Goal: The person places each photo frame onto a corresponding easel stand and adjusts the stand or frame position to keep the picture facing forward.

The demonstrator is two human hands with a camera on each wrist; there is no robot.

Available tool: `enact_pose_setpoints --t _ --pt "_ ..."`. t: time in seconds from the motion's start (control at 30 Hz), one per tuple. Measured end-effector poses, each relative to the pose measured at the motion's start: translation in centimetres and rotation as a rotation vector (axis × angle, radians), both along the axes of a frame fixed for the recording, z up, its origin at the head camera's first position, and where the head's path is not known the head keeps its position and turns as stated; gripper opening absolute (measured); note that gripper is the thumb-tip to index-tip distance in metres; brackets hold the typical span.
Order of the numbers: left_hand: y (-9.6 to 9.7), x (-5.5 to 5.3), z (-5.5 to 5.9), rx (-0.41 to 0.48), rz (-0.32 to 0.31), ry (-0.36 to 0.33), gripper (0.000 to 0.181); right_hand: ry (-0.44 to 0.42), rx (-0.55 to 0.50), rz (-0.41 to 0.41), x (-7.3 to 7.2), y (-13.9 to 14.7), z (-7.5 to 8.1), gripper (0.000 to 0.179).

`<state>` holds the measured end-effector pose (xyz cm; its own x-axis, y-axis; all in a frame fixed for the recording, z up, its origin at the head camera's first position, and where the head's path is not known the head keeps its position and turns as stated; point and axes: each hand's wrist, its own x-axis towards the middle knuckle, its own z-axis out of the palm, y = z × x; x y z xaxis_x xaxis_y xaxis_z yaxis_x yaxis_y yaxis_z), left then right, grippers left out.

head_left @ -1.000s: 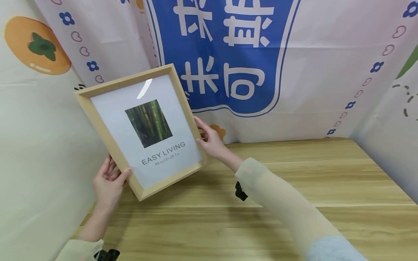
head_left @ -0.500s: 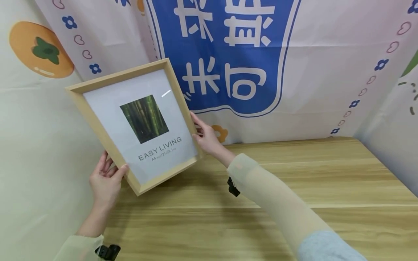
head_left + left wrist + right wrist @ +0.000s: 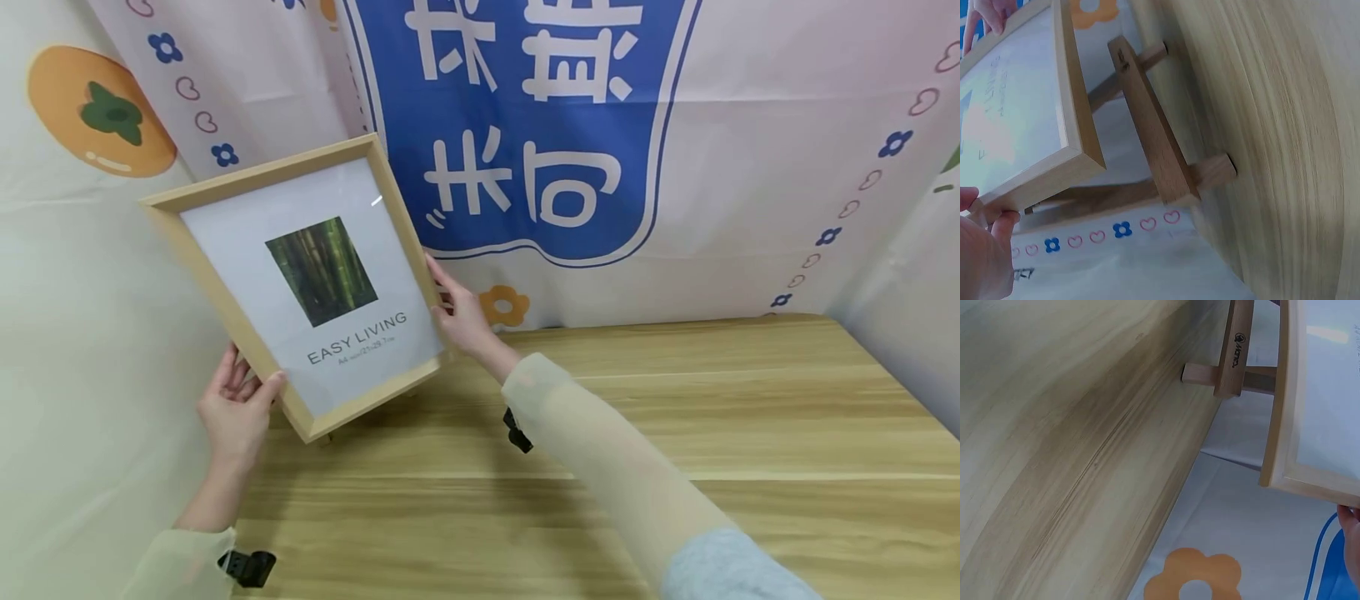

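Observation:
A pale wooden picture frame point(image 3: 322, 273), holding a bamboo photo and the printed words "EASY LIVING", is tilted at the left of the head view. My left hand point(image 3: 238, 421) grips its lower left side, thumb on the front edge. On the opposite side, my right hand point(image 3: 467, 322) pinches the right edge near the bottom. Behind and below the frame stands a brown wooden tabletop easel point(image 3: 1154, 131), its crossbar and feet showing in the left wrist view. The frame's bottom corner hangs in front of that crossbar. From the head, the frame hides nearly all of the easel.
The easel's feet rest on a wood-grain table point(image 3: 675, 417). A printed cloth point(image 3: 750, 208) with a blue panel and white characters hangs along the back edge. Another pale cloth point(image 3: 90, 333), with an orange persimmon print, closes off the left side.
Both hands have carried the picture frame slightly left and upward in the head view, keeping their grip. A bit of the easel now peeks out below the frame's bottom edge.

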<state>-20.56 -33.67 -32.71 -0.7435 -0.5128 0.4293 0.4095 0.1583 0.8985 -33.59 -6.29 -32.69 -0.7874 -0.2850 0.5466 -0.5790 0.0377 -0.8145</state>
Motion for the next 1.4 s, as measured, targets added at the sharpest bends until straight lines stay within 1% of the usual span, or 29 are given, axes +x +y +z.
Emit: enact_pose_setpoints --t 0.1,0.23,0.33,0.43,0.6,0.73,0.83,1.0,1.1,1.2,1.3,1.4 --pt "-0.8 0.0 0.0 0.014 0.010 0.007 0.077 0.030 0.038 -0.010 -0.1 -0.8 0.0 0.078" --pt "-1.5 0.1 0.1 0.020 0.030 -0.014 0.077 0.058 0.064 -0.006 -0.2 -1.7 0.1 0.078" --pt "-1.9 0.1 0.3 0.003 0.047 -0.028 0.076 0.049 0.066 0.008 -0.3 -2.2 0.1 0.080" --pt "-2.3 0.1 0.3 -0.030 0.058 -0.035 0.075 0.037 0.073 0.004 -0.3 -2.7 0.0 0.080" --pt "-3.0 0.1 0.1 -0.029 0.080 -0.035 0.074 0.028 0.076 0.013 -0.4 -3.6 -0.3 0.080" --pt "-3.3 -0.2 0.0 -0.015 0.073 -0.009 0.074 0.031 0.079 0.018 -0.7 -4.1 -0.4 0.081" --pt "-3.5 -0.6 -0.1 0.006 0.053 -0.001 0.075 0.030 0.073 0.009 -1.0 -4.3 -0.6 0.082" --pt "-3.8 -0.8 -0.3 -0.002 0.066 -0.011 0.075 0.038 0.081 -0.002 -1.3 -4.8 -1.0 0.081" --pt "-4.1 -0.9 -0.5 -0.011 0.068 0.001 0.074 0.056 0.093 -0.014 -1.6 -5.2 -1.3 0.081" --pt "-4.3 -1.2 -0.7 -0.010 0.062 0.013 0.073 0.062 0.082 -0.021 -1.8 -5.6 -1.5 0.081" --pt "-4.5 -1.4 -0.9 -0.025 0.070 -0.006 0.073 0.066 0.066 -0.025 -1.9 -5.8 -1.8 0.081" --pt "-4.8 -1.5 -1.3 -0.062 0.091 -0.063 0.074 0.072 0.076 -0.034 -1.9 -6.0 -2.3 0.081"
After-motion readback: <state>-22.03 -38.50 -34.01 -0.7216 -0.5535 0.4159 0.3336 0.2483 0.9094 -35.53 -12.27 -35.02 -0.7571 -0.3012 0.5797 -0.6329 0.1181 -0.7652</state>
